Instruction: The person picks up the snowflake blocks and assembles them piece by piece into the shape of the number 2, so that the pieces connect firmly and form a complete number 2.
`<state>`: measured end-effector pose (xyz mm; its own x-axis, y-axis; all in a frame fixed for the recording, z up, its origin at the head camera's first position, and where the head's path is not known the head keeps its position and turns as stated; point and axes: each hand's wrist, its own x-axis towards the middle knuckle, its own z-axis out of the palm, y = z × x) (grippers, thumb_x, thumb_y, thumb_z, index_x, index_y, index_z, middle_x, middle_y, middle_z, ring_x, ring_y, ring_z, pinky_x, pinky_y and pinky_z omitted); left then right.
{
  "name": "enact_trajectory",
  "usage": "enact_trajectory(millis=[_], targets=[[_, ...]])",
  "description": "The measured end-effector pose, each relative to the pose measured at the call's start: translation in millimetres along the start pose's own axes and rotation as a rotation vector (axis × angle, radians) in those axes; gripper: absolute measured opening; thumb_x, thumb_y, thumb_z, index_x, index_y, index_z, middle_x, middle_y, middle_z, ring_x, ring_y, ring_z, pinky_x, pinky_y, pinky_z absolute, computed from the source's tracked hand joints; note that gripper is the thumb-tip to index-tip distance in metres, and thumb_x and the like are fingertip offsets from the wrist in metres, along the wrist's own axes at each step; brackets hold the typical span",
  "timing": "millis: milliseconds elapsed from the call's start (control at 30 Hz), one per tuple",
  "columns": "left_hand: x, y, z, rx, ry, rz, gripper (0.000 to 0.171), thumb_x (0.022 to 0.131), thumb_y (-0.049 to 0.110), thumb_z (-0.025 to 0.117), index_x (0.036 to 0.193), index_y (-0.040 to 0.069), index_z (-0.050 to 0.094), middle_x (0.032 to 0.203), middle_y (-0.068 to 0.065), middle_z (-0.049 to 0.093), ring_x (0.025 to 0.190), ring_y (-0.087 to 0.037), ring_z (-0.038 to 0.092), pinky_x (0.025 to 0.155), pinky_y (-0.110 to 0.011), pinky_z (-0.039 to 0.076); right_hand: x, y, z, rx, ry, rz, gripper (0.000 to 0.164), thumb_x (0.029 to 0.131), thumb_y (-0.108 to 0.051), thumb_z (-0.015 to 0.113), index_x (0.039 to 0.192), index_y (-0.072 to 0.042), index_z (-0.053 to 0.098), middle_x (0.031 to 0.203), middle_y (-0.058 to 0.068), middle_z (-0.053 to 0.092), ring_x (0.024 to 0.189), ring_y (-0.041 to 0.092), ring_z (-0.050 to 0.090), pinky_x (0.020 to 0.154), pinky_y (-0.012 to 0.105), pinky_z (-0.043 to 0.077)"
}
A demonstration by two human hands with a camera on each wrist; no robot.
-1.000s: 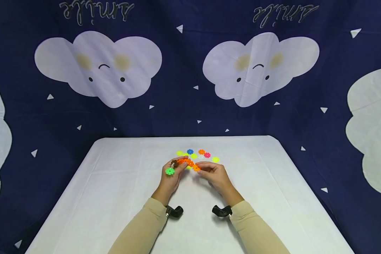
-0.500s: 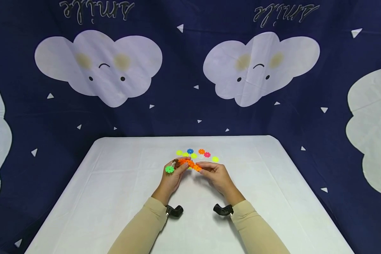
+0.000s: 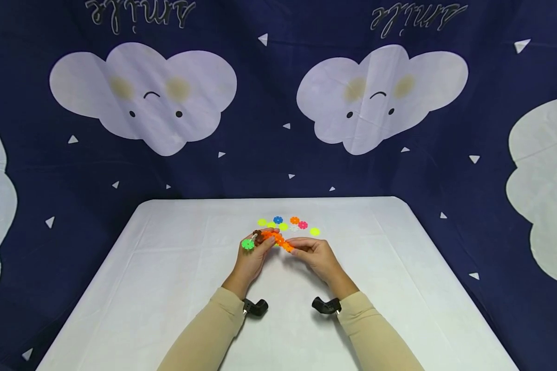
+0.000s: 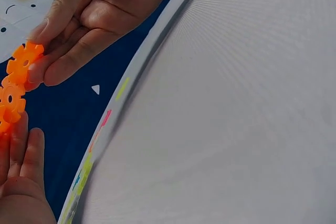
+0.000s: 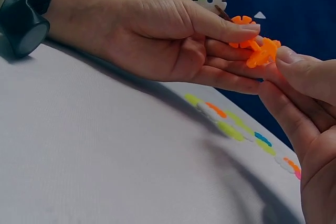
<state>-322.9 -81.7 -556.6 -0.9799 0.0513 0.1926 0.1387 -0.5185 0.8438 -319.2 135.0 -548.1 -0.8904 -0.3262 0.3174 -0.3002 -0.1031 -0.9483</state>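
Observation:
Between the two hands, above the white table, is a chain of notched plastic snowflake discs. Orange discs (image 3: 277, 238) make up its right part; a brown disc (image 3: 258, 237), a white disc (image 5: 210, 0) and a green disc (image 3: 248, 244) continue it at the left. My left hand (image 3: 249, 262) grips the chain, thumb on an orange disc. With thumb and fingers my right hand (image 3: 321, 259) pinches the orange disc (image 4: 24, 62) at the right end. That disc meets its orange neighbour (image 4: 11, 98) in the left wrist view. Fingers partly hide the joints.
Loose snowflake discs lie just beyond the hands: several yellow ones (image 3: 314, 232), a blue one (image 3: 278, 220), an orange one (image 3: 294, 220), a pink one (image 3: 302, 225) and whitish ones. A dark blue cloth with clouds (image 3: 144, 98) hangs behind the white table (image 3: 176, 257).
The orange disc in my right hand now sits closer against the chain, and the chain has shifted slightly right. At the left end, the green disc has tipped a little upward in the head view.

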Motion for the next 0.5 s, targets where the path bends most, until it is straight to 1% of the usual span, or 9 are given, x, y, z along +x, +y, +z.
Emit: enact_trajectory(millis=[200, 400, 500], targets=[[0.8, -0.4, 0.5, 0.011, 0.012, 0.003, 0.040, 0.097, -0.003, 0.074, 0.131, -0.019, 0.060, 0.126, -0.022, 0.071, 0.116, -0.026, 0.069, 0.104, -0.037, 0.053, 0.0, -0.2, -1.1, 0.007, -0.006, 0.015, 0.023, 0.093, 0.009, 0.076, 0.116, 0.011, 0.075, 0.124, 0.022, 0.072, 0.113, 0.026, 0.070, 0.095, 0.035, 0.058], [0.0, 0.3, 0.7, 0.059, 0.002, 0.031, 0.038, 0.097, -0.004, 0.073, 0.129, -0.020, 0.061, 0.124, -0.021, 0.072, 0.114, -0.025, 0.070, 0.103, -0.036, 0.054, -0.5, 2.3, -0.2, 0.014, 0.007, 0.008, 0.024, 0.092, 0.009, 0.076, 0.116, 0.011, 0.075, 0.122, 0.021, 0.072, 0.112, 0.024, 0.070, 0.095, 0.035, 0.059], [-0.7, 1.0, 1.2, 0.063, -0.002, 0.039, 0.040, 0.097, -0.004, 0.074, 0.130, -0.021, 0.060, 0.124, -0.022, 0.071, 0.115, -0.025, 0.070, 0.104, -0.036, 0.053, -1.4, 2.9, 0.6, 0.025, 0.018, 0.001, 0.024, 0.093, 0.010, 0.075, 0.116, 0.012, 0.074, 0.122, 0.021, 0.072, 0.112, 0.024, 0.070, 0.094, 0.034, 0.059]])
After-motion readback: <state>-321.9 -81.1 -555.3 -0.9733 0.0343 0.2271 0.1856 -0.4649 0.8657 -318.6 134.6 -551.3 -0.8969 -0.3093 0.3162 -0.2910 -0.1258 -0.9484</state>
